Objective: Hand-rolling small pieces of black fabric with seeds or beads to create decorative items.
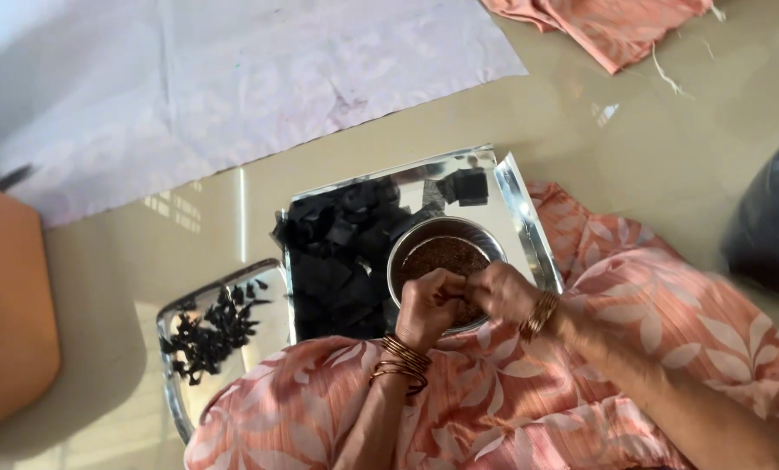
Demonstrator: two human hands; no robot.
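Observation:
My left hand point(427, 306) and my right hand point(502, 292) meet fingertip to fingertip over the near rim of a small steel bowl point(407, 245) of reddish-brown powder point(446, 254). Both hands are curled closed around something small and dark that is mostly hidden between the fingers. Bangles ring both wrists. The bowl stands on a shiny steel tray point(515, 213) beside a heap of black square pieces point(337, 257).
A second steel tray point(173, 396) at the left holds small black rolled cones point(208, 335). My lap in peach floral cloth fills the bottom. A white cloth point(233, 87) lies beyond, an orange container point(6, 305) far left, a black bag point(772, 218) right.

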